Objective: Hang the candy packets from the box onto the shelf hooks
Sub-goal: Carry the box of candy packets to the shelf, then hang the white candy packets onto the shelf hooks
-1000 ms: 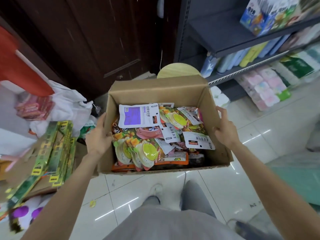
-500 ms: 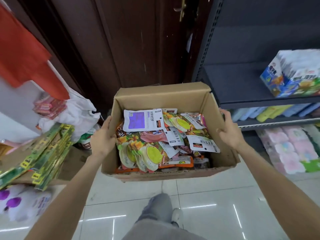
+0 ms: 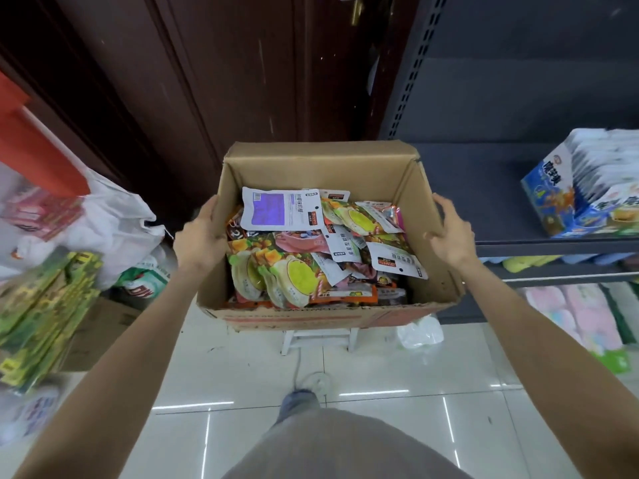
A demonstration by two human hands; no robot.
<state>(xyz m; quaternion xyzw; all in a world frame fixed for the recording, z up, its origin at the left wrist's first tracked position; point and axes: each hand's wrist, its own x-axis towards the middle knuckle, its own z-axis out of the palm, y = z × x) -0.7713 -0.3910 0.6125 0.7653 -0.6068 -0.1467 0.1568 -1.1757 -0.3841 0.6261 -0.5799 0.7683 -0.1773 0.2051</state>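
1. Glossy white floor tiles [image 3: 242, 368]; dark wooden door [image 3: 207, 81] behind.
2. Far left: green and yellow packs [image 3: 45, 305] stacked, blurred; white plastic bag [image 3: 114, 223] beside them.
3. Left hand [image 3: 198, 236] grips the left wall of the cardboard box [image 3: 304, 314], thumb along the top edge, fingers hidden outside the wall.
4. Box open-topped, resting on a white stool [image 3: 318, 337]; candy packets [image 3: 301, 257] fill it in a loose heap, a white and purple packet [image 3: 280, 209] on top at the back.
5. Right hand [image 3: 453, 236] at the box's right wall, fingers curled over its rim.
6. Right: dark metal shelf [image 3: 501, 188], blue product carton [image 3: 553, 202] on it; pink packs [image 3: 567, 316] below.
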